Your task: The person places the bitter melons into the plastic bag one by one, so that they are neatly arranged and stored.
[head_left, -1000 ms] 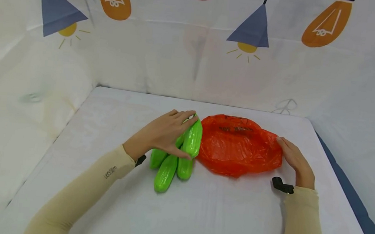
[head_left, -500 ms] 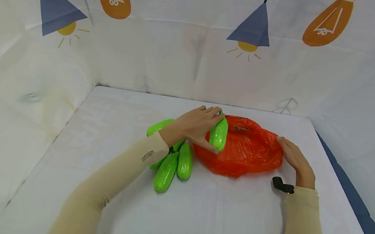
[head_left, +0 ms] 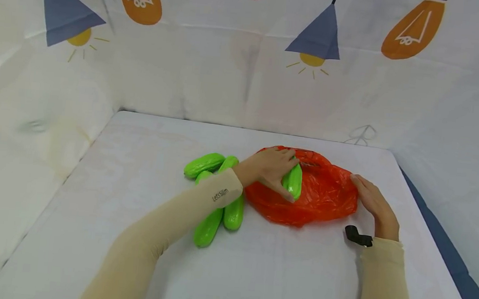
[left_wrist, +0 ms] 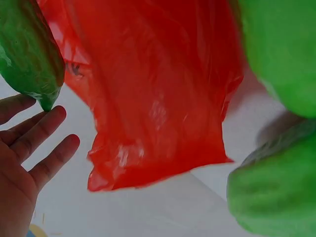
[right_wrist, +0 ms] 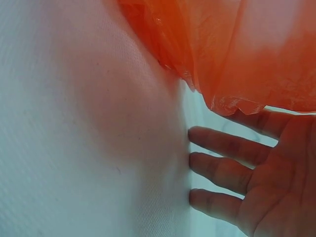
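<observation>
In the head view my left hand point(head_left: 273, 170) holds a bright green cucumber-shaped vegetable point(head_left: 293, 181) between thumb and fingers, over the opening of a red plastic bag point(head_left: 325, 195). From the left wrist, the vegetable's pointed end point(left_wrist: 34, 64) shows beside spread fingertips point(left_wrist: 57, 116), with the bag hanging alongside. My right hand point(head_left: 375, 204) pinches the bag's right edge. In the right wrist view the index finger passes behind the bag's rim point(right_wrist: 261, 94), the other fingers point(right_wrist: 222, 170) stretch out below it, and the thumb is hidden.
Several more green vegetables point(head_left: 205, 164) lie in a loose pile left of the bag, partly covered by my left sleeve point(head_left: 191, 212). All lie on a white table point(head_left: 288, 272). A pale curtain point(head_left: 211, 80) with printed lamps closes off the back and sides.
My left hand has carried one vegetable rightward from the pile to over the red bag, and lowered it slightly. The right hand and the bag have stayed in place.
</observation>
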Action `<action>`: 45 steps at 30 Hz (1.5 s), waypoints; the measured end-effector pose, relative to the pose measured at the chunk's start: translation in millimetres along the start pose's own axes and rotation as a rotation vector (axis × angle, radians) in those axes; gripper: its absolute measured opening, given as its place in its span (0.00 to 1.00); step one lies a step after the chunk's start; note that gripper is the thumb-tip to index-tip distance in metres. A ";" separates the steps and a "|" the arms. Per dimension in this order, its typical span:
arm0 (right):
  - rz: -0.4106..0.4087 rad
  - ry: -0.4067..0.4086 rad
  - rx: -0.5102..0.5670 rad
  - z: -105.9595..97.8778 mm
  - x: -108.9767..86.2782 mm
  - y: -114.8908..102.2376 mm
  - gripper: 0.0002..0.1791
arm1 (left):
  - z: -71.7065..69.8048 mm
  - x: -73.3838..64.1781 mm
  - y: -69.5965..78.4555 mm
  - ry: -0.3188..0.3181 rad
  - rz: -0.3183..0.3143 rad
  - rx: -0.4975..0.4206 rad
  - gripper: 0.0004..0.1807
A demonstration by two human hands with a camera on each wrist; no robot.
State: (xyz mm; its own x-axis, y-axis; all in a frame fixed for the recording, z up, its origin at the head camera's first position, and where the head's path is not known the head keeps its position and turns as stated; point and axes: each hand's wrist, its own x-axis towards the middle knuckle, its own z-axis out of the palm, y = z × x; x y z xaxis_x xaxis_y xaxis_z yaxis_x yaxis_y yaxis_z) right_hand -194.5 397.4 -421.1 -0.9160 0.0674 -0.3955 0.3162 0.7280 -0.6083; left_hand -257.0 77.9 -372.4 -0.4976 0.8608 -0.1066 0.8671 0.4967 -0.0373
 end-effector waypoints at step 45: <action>-0.007 0.017 0.014 1.3 -1.8 0.6 0.52 | 20.3 28.2 5.6 -0.217 -0.107 0.188 0.55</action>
State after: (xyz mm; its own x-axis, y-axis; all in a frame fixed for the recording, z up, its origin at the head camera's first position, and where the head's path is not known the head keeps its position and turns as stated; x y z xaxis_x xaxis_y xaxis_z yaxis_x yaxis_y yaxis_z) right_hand -192.4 396.9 -421.7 -0.9224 0.0737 -0.3793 0.3127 0.7188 -0.6209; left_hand -265.8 102.7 -395.8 -0.5875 0.7511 -0.3013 0.8090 0.5363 -0.2405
